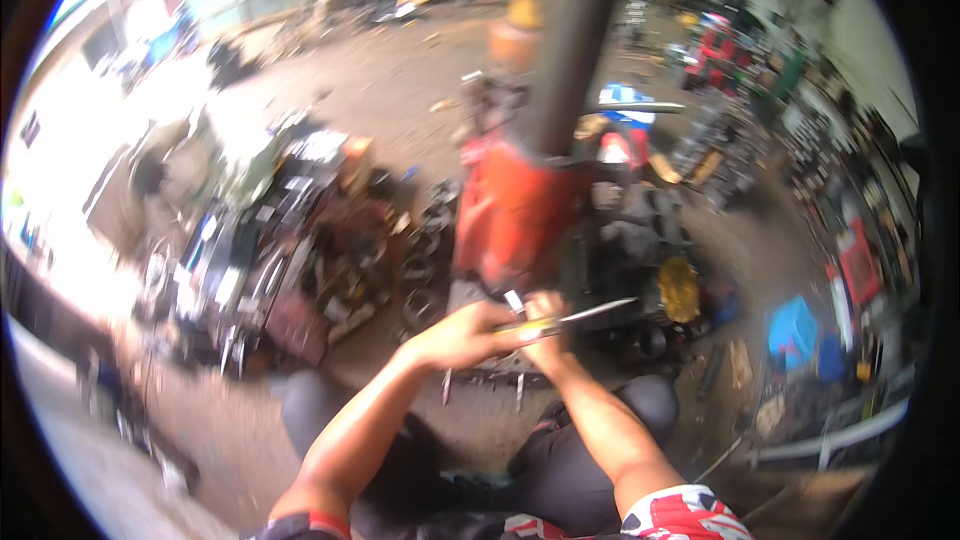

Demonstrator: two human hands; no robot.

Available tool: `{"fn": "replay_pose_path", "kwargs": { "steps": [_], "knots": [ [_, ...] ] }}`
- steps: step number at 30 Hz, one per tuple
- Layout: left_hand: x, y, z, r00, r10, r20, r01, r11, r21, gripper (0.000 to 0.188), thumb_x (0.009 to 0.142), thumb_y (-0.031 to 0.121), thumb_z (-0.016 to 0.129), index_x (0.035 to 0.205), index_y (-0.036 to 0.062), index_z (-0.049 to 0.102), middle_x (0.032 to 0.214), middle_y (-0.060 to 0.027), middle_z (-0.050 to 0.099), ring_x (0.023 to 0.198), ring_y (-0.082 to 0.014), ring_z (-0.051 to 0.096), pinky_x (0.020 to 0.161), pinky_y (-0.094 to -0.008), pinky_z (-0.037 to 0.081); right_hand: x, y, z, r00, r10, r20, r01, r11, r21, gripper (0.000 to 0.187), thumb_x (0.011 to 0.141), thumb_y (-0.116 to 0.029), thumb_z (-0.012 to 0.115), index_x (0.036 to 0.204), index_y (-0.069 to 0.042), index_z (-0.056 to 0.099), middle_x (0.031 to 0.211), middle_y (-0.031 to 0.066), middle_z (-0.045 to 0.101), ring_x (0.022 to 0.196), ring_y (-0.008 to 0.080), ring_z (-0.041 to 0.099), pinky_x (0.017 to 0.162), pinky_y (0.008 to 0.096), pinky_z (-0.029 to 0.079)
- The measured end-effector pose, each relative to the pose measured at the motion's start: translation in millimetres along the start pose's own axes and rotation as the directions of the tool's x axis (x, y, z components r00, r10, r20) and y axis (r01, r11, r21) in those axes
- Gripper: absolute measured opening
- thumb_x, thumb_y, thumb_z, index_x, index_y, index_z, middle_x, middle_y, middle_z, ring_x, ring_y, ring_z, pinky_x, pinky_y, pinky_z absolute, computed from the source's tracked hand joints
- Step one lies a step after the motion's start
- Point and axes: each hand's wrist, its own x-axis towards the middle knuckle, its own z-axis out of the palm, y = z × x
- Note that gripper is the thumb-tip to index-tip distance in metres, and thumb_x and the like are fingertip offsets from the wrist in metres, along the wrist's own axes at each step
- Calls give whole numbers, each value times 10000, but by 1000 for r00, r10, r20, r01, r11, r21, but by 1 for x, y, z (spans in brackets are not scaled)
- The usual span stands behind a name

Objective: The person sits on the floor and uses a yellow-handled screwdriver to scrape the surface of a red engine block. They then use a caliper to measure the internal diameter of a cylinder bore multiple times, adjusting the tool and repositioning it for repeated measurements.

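Yellow marks the handle of the pointed tool (590,312) gripped in your left hand (462,337), its pale shaft reaching out past your right hand (546,328). Your right hand is close beside that handle; blur hides whether it grips anything. Just ahead of both hands stands a red metal housing (515,210), while a yellow round part (679,290) lies to their right.
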Motion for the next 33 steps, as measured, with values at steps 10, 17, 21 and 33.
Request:
{"fn": "replay_pose_path", "kwargs": {
  "steps": [10,17,21,33],
  "knots": [
    [-18,18,42,877,428,-219,-403,903,151,513,922,508,674,920,-5,684,793,-205,648,784,-396,641,758,-440,487,-2,-55,-49,988,109,113,-110,994,-1,205,760,-174,752,912,-59,676,1052,96,650,1037,307,573,909,429,457],
    [-38,36,10,766,521,-376,-584,809,-69,470,912,462,702,883,-4,644,677,-191,606,659,-394,624,586,-457,458,83,-168,12,971,-124,204,29,910,413,208,776,-107,779,932,1,695,1089,135,672,1007,345,608,910,438,486],
    [-45,30,-21,701,523,-485,-572,819,57,453,913,444,707,884,-2,639,692,-185,612,670,-399,624,583,-451,461,163,-241,88,922,-351,163,200,794,574,182,793,-137,768,889,-3,689,1067,124,669,1013,328,610,894,438,485],
    [-76,9,-67,471,428,-771,-481,858,183,419,916,396,703,996,-12,656,778,-210,649,749,-418,646,670,-482,498,244,-375,195,739,-562,372,300,769,565,347,850,-321,753,1023,-24,717,1219,104,621,1179,329,549,981,478,454]
  ]
}}
